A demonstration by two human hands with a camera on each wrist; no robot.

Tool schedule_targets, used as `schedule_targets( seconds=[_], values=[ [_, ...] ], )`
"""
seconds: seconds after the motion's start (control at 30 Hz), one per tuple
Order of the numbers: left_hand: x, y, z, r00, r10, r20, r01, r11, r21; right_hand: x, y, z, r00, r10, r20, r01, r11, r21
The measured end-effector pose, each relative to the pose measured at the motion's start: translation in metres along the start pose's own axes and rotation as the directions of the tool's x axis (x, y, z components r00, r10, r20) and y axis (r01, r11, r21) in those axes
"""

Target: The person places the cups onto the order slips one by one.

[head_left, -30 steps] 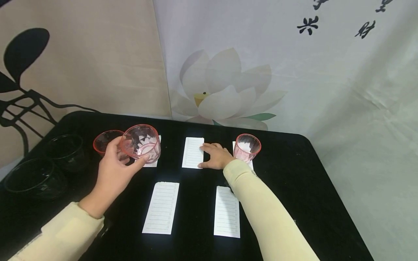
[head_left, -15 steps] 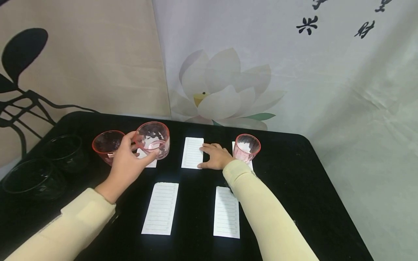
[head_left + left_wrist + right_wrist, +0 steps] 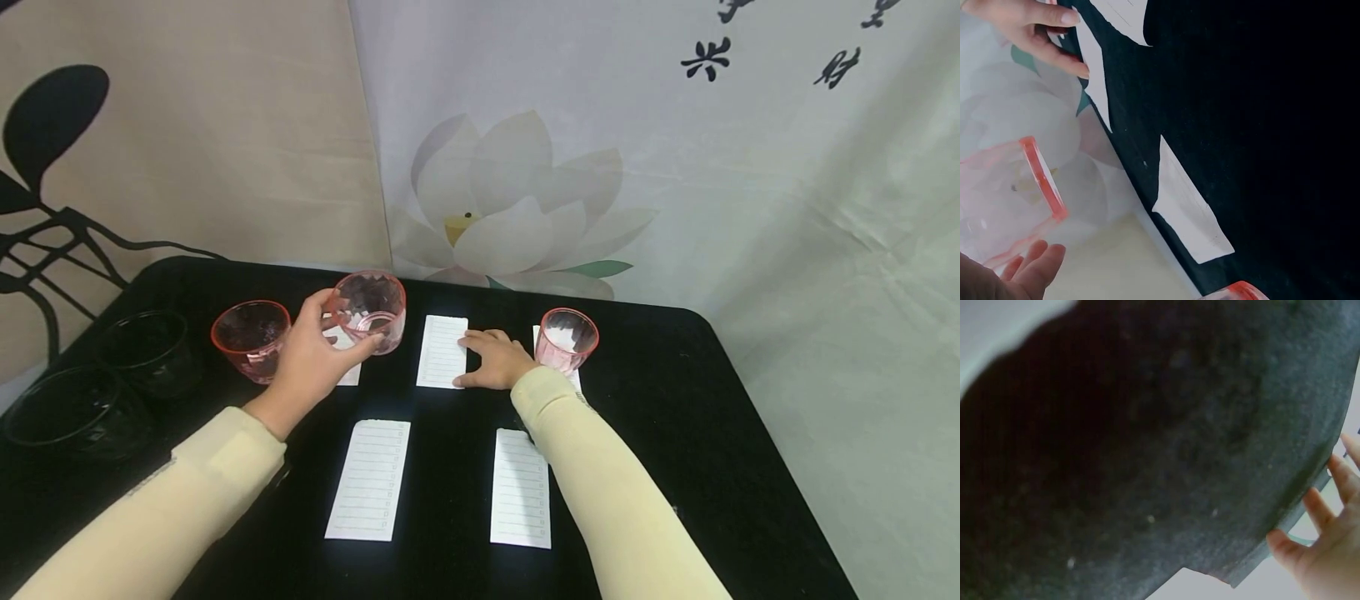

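Presently 1 pink faceted tumbler (image 3: pixel 382 329) is aloft, just left of the far middle slip (image 3: pixel 441 354), my landmark. Left grip (image 3: pixel 311 358) holds it round the side, thumb nearest the wearer; a side hold probably leaves the base free and the mouth upward. Left wrist view shows it lifted off the black worktop (image 3: pixel 660 408).

Right grip (image 3: pixel 498 362): fingers loosely spread, tips at the landmark's right edge, clasping nothing. Likely steadying paper that would slide easily; pressure, cannot tell.

Right of the landmark, a 2nd tumbler (image 3: pixel 564 357) stands on the right slip (image 3: pixel 575 379), so it probably serves as a weight too. Left of the landmark, the left slip (image 3: pixel 351 377) is partly hidden by hand and lifted glass; farther left, a 3rd tumbler (image 3: pixel 253 346) stands directly on the cloth. Farthest left, 2 clear glasses (image 3: pixel 78 408) (image 3: pixel 148 358), perhaps set there to leave the reach free.

Nearer the wearer than the landmark: near-left slip (image 3: pixel 367 479) and near-right slip (image 3: pixel 520 492), flat, well apart, presumably to avoid overlap.
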State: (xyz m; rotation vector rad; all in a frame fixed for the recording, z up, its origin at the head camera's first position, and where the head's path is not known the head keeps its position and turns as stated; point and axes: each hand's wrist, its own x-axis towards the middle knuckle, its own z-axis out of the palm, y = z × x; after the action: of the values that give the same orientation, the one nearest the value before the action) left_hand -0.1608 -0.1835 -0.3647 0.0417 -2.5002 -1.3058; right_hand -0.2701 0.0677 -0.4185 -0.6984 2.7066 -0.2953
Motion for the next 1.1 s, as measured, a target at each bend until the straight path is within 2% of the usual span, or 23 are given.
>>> schedule_targets(
  seconds=[0.37,0.53,0.97,1.1],
  values=[
    [0.013,-0.004,0.015,0.996,0.035,0.079,-0.033,0.999,-0.028,0.002,0.000,0.000,1.000,-0.009,0.000,0.009,1.000,-0.018],
    [0.017,-0.004,0.023,0.993,0.065,0.095,-0.062,0.997,-0.038,0.003,0.002,0.001,1.000,-0.015,-0.005,0.014,1.000,-0.027],
    [0.028,-0.003,0.041,0.987,0.040,0.154,-0.028,0.997,-0.078,0.004,0.005,0.002,1.000,-0.024,-0.009,0.023,0.999,-0.024],
    [0.029,-0.004,0.044,0.987,0.053,0.154,-0.040,0.996,-0.082,0.003,0.002,0.000,1.000,-0.020,-0.001,0.020,0.999,-0.032]
  ],
)
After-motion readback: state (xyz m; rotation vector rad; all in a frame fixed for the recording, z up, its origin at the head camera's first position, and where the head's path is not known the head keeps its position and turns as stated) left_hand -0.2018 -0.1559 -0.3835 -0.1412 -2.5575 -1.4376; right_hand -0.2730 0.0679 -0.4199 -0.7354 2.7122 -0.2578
